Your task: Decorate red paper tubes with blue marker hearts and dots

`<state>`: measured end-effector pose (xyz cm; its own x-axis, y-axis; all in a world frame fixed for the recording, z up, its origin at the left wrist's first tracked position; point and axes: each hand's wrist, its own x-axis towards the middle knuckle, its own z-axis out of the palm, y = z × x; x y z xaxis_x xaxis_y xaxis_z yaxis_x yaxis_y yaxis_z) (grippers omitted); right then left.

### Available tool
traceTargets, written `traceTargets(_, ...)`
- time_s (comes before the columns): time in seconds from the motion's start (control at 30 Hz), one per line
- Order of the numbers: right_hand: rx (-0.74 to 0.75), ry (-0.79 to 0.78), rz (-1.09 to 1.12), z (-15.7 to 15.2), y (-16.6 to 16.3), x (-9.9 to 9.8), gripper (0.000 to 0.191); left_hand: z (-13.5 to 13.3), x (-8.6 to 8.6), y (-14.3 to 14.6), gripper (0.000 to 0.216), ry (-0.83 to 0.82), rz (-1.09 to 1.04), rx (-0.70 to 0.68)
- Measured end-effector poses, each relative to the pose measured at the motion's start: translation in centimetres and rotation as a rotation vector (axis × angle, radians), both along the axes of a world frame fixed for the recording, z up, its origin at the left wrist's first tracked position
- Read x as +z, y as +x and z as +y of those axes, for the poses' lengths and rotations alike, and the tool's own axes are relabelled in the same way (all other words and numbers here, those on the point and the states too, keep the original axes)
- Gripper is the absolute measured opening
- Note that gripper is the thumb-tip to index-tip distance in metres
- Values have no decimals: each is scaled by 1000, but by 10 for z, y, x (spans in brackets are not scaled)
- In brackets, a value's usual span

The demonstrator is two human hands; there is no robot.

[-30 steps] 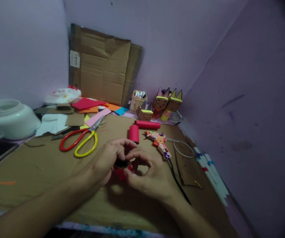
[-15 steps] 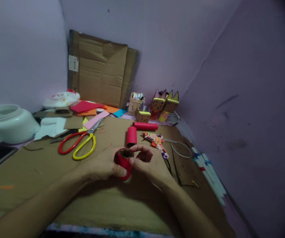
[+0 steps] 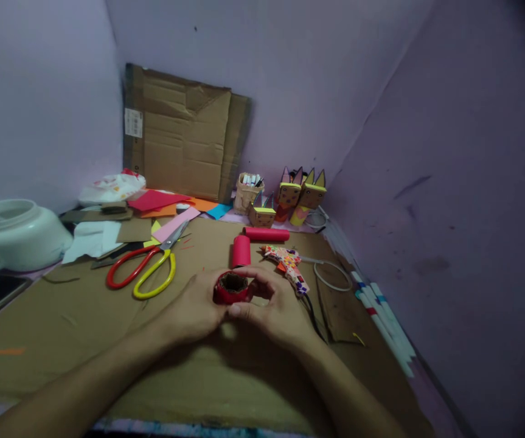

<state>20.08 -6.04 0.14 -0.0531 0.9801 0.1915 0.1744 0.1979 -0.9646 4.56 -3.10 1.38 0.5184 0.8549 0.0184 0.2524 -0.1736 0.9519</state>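
Observation:
Between my hands is a short red paper-covered cardboard tube (image 3: 231,294), its open end facing up and showing a rough brown inside. My left hand (image 3: 201,304) wraps its left side. My right hand (image 3: 271,301) curves round the right side, with thumb and fingertips on the tube. Just beyond them a second red tube (image 3: 241,251) lies on the cardboard sheet (image 3: 207,371), and a longer, thinner red roll (image 3: 266,234) lies crosswise behind it. To the right rests a glue gun (image 3: 287,261) with a colourful patterned body.
Large scissors (image 3: 152,267) with red and yellow handles lie left. Coloured paper (image 3: 159,199) and a white pot (image 3: 20,237) are further left. Cardboard animal figures (image 3: 289,194) and a pen holder (image 3: 247,191) stand at the back. Folded cardboard (image 3: 180,134) leans on the wall.
The tube now sits more upright, with less of its side showing. My left thumb has shifted off its front, and my right hand has closed further round it.

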Motion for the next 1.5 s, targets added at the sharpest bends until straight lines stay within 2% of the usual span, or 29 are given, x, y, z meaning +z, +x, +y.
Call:
traceTargets(0.1, -23, 81, -29, 2, 0, -3, 32, 2, -9, 2, 41, 200, 50, -2)
traceTargets(0.23, -55, 46, -88, 9, 4, -11, 31, 13, -27, 2, 28, 126, 87, -49)
traceTargets(0.3, -40, 14, -114, 12, 5, -14, 35, 17, -32, 2, 29, 93, 73, -67)
traceTargets(0.43, 36, 47, -205, 14, 6, -18, 36, 18, -33, 4, 30, 65, 53, -66)
traceTargets(0.53, 23, 20, -151, 15, 6, -18, 30, 18, -31, 2, 34, 45, 36, -41)
traceTargets(0.6, -19, -48, -23, 17, 8, -17, 26, 19, -28, -1, 47, -50, -58, -59)
traceTargets(0.67, -64, -111, 169, 19, 11, -18, 28, 20, -25, -5, 59, -213, -244, -63)
traceTargets(0.8, -16, -198, 513, 18, 11, -20, 40, 17, -17, -2, 41, -562, -665, 91)
traceTargets(0.9, 1, -167, 479, 14, 3, -20, 40, 10, -13, 7, 36, -813, -803, 90)
traceTargets(1.03, -1, -146, 273, 8, -9, -14, 36, 8, -10, 13, 41, -909, -851, 153)
traceTargets(1.13, -10, -142, 229, 6, -13, -13, 38, 10, -10, 13, 42, -897, -852, 211)
traceTargets(1.3, -35, -81, 211, 7, -13, -16, 38, 8, -11, 14, 38, -850, -828, 195)
traceTargets(1.37, -33, -81, 189, 9, -9, -17, 36, 7, -10, 11, 34, -750, -787, 221)
traceTargets(1.43, -55, -84, 171, 11, -4, -17, 37, 7, -8, 4, 36, -567, -700, 209)
traceTargets(1.5, -107, -85, 164, 13, 0, -15, 45, 8, -5, -3, 47, -415, -519, 96)
